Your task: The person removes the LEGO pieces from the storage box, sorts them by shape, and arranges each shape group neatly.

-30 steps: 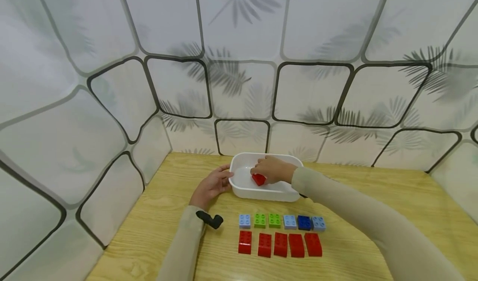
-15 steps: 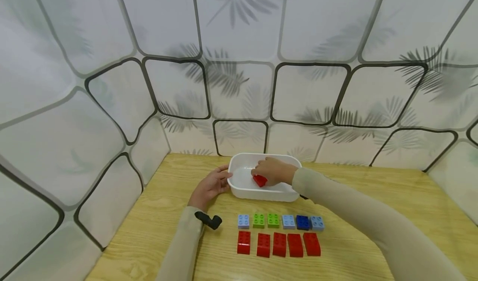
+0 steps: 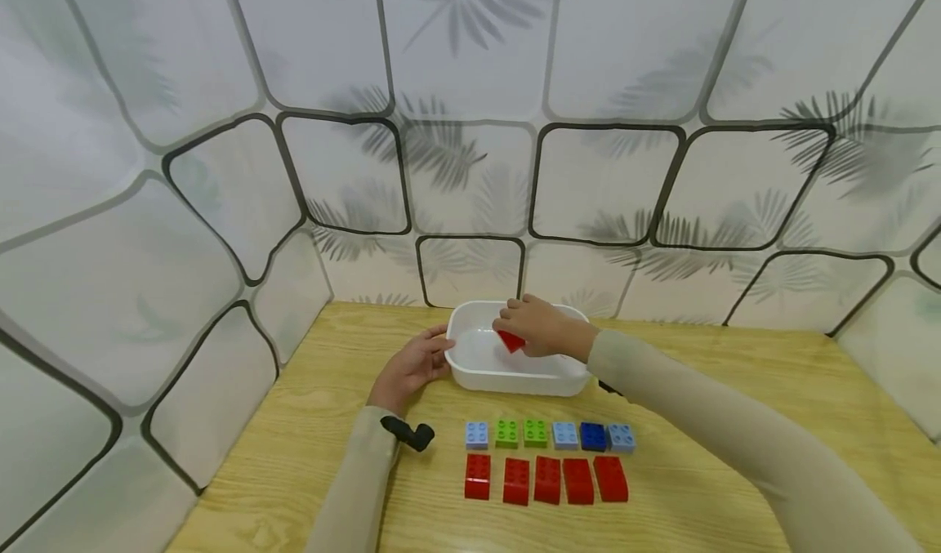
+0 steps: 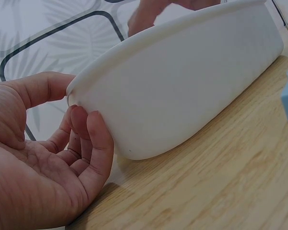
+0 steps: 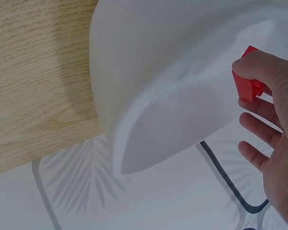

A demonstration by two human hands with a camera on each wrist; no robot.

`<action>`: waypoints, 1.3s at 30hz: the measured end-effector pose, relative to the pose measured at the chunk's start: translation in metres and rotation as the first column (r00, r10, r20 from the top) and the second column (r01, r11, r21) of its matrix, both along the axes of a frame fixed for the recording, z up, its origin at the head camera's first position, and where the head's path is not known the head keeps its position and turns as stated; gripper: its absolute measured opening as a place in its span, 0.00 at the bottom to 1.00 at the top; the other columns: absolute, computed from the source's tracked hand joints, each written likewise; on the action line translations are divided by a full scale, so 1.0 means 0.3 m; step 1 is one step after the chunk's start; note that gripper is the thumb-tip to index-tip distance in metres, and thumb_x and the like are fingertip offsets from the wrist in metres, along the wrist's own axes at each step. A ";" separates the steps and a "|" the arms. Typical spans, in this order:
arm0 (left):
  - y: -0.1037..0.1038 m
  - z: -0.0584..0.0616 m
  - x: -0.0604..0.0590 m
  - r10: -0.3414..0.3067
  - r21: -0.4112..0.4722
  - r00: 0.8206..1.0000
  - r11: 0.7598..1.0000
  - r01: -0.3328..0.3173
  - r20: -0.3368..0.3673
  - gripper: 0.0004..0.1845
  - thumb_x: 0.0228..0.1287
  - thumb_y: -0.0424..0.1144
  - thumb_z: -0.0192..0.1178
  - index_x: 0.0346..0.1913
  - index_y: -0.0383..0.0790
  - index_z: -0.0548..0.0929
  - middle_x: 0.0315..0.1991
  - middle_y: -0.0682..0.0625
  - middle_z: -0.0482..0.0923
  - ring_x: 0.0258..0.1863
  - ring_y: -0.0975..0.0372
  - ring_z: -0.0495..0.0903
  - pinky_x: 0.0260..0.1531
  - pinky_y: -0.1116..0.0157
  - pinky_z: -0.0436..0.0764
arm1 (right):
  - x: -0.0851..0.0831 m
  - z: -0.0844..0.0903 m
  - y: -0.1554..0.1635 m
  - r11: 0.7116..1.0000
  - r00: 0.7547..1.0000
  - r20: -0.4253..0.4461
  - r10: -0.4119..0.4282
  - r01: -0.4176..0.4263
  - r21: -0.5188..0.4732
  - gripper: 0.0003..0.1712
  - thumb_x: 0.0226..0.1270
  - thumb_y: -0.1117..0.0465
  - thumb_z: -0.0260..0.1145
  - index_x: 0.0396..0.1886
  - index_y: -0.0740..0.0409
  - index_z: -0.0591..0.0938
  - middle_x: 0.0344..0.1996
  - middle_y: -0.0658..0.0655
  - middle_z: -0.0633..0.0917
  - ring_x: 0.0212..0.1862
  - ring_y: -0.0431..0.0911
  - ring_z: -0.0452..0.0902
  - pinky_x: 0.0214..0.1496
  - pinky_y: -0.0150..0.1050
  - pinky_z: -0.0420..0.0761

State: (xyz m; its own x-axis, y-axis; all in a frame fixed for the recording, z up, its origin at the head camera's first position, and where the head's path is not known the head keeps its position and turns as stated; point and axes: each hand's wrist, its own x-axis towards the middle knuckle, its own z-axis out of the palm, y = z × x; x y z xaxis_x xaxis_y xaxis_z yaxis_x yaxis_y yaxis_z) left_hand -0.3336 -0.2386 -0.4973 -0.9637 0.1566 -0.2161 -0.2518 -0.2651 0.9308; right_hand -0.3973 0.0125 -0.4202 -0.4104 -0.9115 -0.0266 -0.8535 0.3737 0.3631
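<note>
A white plastic tub (image 3: 485, 380) stands on the table near the back wall. At its left end, my left hand (image 3: 414, 367) grips the rim; in the left wrist view, thumb and bent fingers (image 4: 100, 143) meet the tub's end. Above the tub's inside, my right hand (image 3: 537, 326) pinches a red toy building brick (image 3: 510, 341) between thumb and index finger. The right wrist view shows this red brick (image 5: 245, 86) clear of the tub's wall, the other fingers (image 5: 259, 129) spread loosely. Part of the brick is hidden by the hand.
In front of the tub lies a row of light blue, green (image 3: 506, 434) and dark blue bricks (image 3: 592, 436). Nearer still, several red bricks (image 3: 547, 479) form a second row on the wooden table (image 3: 294, 455). A patterned wall covering (image 3: 470, 193) rises behind.
My right hand has lifted a little with the red brick, up from low inside the tub. My left hand keeps its grip on the rim. The view has shifted slightly.
</note>
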 end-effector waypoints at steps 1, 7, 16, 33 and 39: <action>0.001 0.001 0.000 -0.002 0.000 1.000 1.000 0.002 -0.001 0.26 0.77 0.32 0.53 0.74 0.38 0.63 0.38 0.57 0.81 0.33 0.68 0.77 0.33 0.70 0.76 | 0.003 0.004 0.007 1.000 1.000 -0.013 0.009 -0.010 -0.022 0.26 0.57 0.60 0.77 0.56 0.51 0.80 0.47 0.53 0.85 0.50 0.49 0.75 0.55 0.47 0.78; 0.002 0.011 0.007 -0.013 0.008 1.000 1.000 0.013 0.017 0.26 0.77 0.33 0.53 0.74 0.39 0.62 0.37 0.58 0.82 0.32 0.68 0.77 0.33 0.70 0.75 | 0.041 0.043 0.051 0.985 0.994 -0.091 0.059 -0.072 -0.154 0.28 0.57 0.55 0.78 0.57 0.52 0.80 0.47 0.53 0.85 0.49 0.50 0.76 0.55 0.48 0.78; 0.003 0.013 0.011 -0.034 0.024 0.999 0.999 0.034 -0.003 0.28 0.78 0.33 0.51 0.77 0.39 0.60 0.37 0.57 0.80 0.30 0.67 0.76 0.32 0.70 0.76 | 0.118 0.093 0.141 0.946 0.987 -0.139 0.087 -0.125 -0.298 0.30 0.55 0.54 0.80 0.57 0.53 0.80 0.48 0.54 0.85 0.51 0.51 0.76 0.56 0.50 0.78; -0.006 0.013 0.012 -0.067 0.043 0.998 0.997 0.067 -0.001 0.28 0.80 0.33 0.49 0.77 0.40 0.57 0.40 0.57 0.81 0.33 0.67 0.78 0.36 0.69 0.78 | 0.235 0.072 0.350 0.878 0.971 -0.188 0.147 -0.216 -0.427 0.29 0.50 0.55 0.81 0.53 0.54 0.81 0.43 0.52 0.84 0.47 0.49 0.78 0.49 0.45 0.81; -0.004 0.025 0.018 -0.094 0.058 0.996 0.994 0.095 -0.005 0.30 0.80 0.32 0.48 0.79 0.39 0.54 0.43 0.57 0.82 0.36 0.67 0.81 0.38 0.68 0.79 | 0.274 0.048 0.437 0.868 0.980 -0.118 0.159 -0.196 -0.456 0.29 0.50 0.56 0.80 0.52 0.53 0.82 0.41 0.51 0.84 0.45 0.47 0.77 0.48 0.45 0.80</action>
State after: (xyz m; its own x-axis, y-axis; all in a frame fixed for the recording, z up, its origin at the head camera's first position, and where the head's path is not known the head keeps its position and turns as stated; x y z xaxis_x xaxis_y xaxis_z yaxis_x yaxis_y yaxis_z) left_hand -0.3281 -0.2399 -0.4899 -0.9444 0.2592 -0.2022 -0.2765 -0.2938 0.9150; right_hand -0.3150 0.1435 -0.4057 -0.2248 -0.8692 0.4403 -0.8987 0.3596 0.2512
